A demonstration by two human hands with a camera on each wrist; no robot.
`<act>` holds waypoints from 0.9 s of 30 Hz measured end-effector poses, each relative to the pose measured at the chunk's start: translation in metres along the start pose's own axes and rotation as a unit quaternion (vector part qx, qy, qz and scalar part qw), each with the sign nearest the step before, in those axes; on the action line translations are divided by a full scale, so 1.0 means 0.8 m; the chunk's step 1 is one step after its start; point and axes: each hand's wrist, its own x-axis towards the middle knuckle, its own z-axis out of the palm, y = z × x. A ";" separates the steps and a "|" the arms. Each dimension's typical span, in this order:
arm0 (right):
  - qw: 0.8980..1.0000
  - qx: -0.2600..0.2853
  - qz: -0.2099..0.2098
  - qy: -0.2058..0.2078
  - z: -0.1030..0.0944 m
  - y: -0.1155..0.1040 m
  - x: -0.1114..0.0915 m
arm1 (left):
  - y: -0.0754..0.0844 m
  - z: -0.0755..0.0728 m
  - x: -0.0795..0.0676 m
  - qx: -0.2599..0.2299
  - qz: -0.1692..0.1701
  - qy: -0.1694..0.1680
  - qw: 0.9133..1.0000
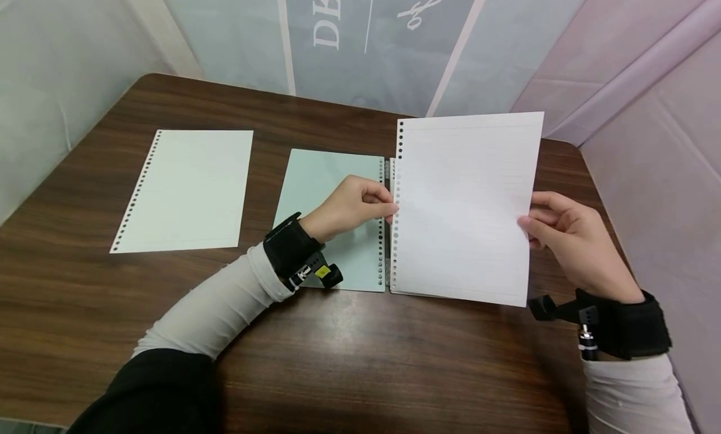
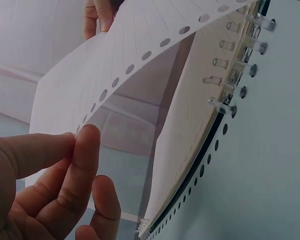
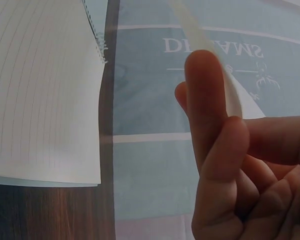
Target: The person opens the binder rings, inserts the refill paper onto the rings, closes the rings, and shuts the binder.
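A white ruled loose-leaf sheet (image 1: 464, 208) is held up over the right side of an open ring binder notebook. My left hand (image 1: 360, 202) pinches its punched edge between thumb and forefinger, while my right hand (image 1: 569, 233) pinches the opposite edge. In the left wrist view the row of holes stands apart from the clear binder rings (image 2: 222, 45), which are parted. The notebook's pale green cover (image 1: 332, 171) lies flat on the left. Ruled pages (image 3: 45, 100) rest under the raised sheet, seen in the right wrist view.
Another punched sheet (image 1: 186, 190) lies flat to the left on the brown wooden table (image 1: 338, 371). A grey-blue curtain with white lettering (image 1: 377, 46) hangs behind the table's far edge. A pale curtain (image 1: 659, 146) stands close on the right.
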 end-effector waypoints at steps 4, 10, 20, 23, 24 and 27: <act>1.000 0.004 -0.003 0.005 0.002 0.002 0.003 | -0.001 0.001 0.003 0.002 0.006 0.005 1.000; 1.000 0.006 -0.006 0.011 0.004 0.005 0.005 | -0.006 0.003 0.006 0.007 0.019 0.003 1.000; 1.000 0.016 -0.015 0.021 0.007 0.004 0.010 | -0.008 0.003 0.012 0.015 0.023 0.014 1.000; 1.000 0.011 -0.015 0.024 0.009 0.004 0.011 | -0.009 0.004 0.013 0.016 0.023 0.015 0.999; 1.000 0.010 -0.014 0.025 0.009 0.004 0.011 | -0.010 0.004 0.013 0.017 0.024 0.015 0.999; 1.000 0.007 -0.012 0.027 0.010 0.005 0.011 | -0.012 0.005 0.016 0.024 0.025 0.019 0.999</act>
